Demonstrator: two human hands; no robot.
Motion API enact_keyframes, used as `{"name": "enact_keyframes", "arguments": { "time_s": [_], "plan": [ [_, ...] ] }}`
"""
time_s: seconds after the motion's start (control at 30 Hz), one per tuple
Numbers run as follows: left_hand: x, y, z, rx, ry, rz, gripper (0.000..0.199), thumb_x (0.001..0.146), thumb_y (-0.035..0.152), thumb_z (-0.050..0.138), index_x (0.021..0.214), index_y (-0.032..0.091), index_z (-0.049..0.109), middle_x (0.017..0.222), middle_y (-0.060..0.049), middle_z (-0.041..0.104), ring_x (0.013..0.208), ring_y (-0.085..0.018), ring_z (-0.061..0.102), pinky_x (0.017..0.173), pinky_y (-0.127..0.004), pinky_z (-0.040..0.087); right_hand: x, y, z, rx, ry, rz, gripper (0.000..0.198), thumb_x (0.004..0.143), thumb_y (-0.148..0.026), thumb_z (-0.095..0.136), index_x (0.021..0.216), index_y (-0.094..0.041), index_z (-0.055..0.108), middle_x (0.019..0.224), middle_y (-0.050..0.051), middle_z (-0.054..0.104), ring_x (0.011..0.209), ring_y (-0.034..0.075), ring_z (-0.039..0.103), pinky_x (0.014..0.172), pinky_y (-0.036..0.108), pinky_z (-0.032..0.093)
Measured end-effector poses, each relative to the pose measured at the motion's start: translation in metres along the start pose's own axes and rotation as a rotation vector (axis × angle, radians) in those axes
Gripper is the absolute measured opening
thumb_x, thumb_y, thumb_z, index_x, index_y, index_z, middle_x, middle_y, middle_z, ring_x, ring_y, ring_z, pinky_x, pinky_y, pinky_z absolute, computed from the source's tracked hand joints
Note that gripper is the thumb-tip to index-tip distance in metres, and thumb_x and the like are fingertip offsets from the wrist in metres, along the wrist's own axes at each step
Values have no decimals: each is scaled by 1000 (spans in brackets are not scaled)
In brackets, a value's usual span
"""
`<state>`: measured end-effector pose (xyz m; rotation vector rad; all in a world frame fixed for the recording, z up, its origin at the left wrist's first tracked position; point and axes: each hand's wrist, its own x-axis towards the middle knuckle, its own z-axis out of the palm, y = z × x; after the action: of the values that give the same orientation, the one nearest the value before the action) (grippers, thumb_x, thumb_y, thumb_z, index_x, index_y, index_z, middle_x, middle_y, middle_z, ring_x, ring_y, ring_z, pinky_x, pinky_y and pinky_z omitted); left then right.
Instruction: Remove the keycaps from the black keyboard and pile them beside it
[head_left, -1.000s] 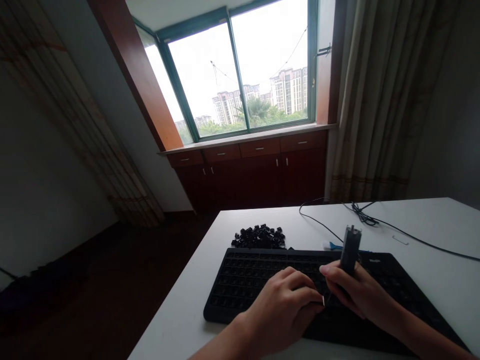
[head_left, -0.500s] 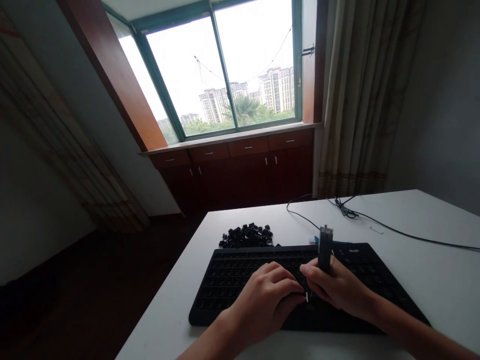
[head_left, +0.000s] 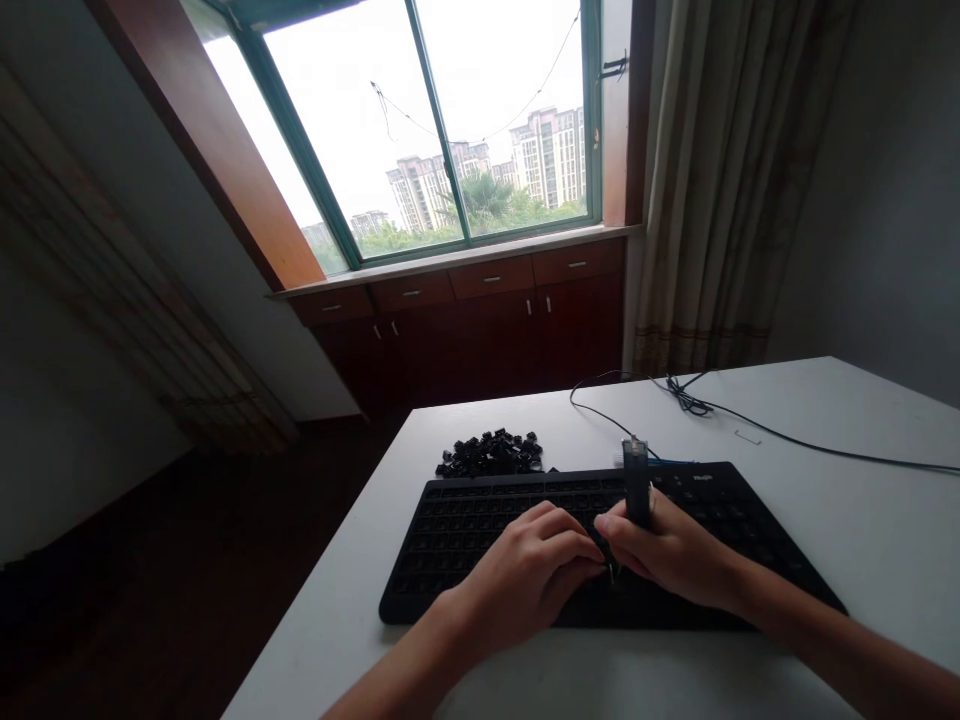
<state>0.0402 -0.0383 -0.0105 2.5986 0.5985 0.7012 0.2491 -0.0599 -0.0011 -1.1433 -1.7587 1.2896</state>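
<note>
A black keyboard (head_left: 442, 545) lies on the white table, many of its key positions on the left and middle without caps. My right hand (head_left: 671, 548) is closed around a dark, flat-handled tool (head_left: 636, 485), held upright over the keyboard; its lower end is hidden by the fingers. Beside it, my left hand (head_left: 525, 575) rests over the lower middle of the keyboard, thumb and fingers pressed together. A thin, light strip (head_left: 612, 574) shows between the two hands; whether the left fingertips hold it I cannot tell.
A heap of loose black keycaps (head_left: 491, 453) sits behind the keyboard's left side. Something blue and thin (head_left: 671, 461) lies behind the tool. A black cable (head_left: 795, 443) runs across the white table (head_left: 360, 560), near a bent wire (head_left: 748, 437).
The view has tilted down slightly, so everything sits higher in the picture. Both hands keep nearly the same place on the keyboard, and the tool is still in my right hand.
</note>
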Motion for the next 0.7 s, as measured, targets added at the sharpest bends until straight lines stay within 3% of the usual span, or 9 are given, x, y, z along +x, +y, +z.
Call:
{"name": "enact_keyframes", "arguments": {
  "time_s": [0.17,0.53,0.7],
  "plan": [
    [-1,-2,-5,-18,-60,-28,13,100,25,55,101,18,66,99,-7,69,92,-17,61,86,-30,52,0,0,-2,7,-16,-11,43,89,-30,47,48,-20,41,43,-5,37,42,7,31,43,25,23],
    [0,-3,-4,-35,-57,-16,10,100,22,55,100,18,64,99,-6,67,92,-17,59,87,-29,50,-2,0,-1,-4,-38,-18,44,93,-30,47,51,-19,45,44,-4,39,40,7,35,41,22,24],
    [0,-2,-5,-5,-70,-10,13,101,23,53,102,17,64,98,-7,66,92,-18,59,86,-30,51,-5,-2,6,-57,37,8,45,95,-29,45,51,-20,46,40,-4,43,38,9,40,41,21,31]
  ]
}}
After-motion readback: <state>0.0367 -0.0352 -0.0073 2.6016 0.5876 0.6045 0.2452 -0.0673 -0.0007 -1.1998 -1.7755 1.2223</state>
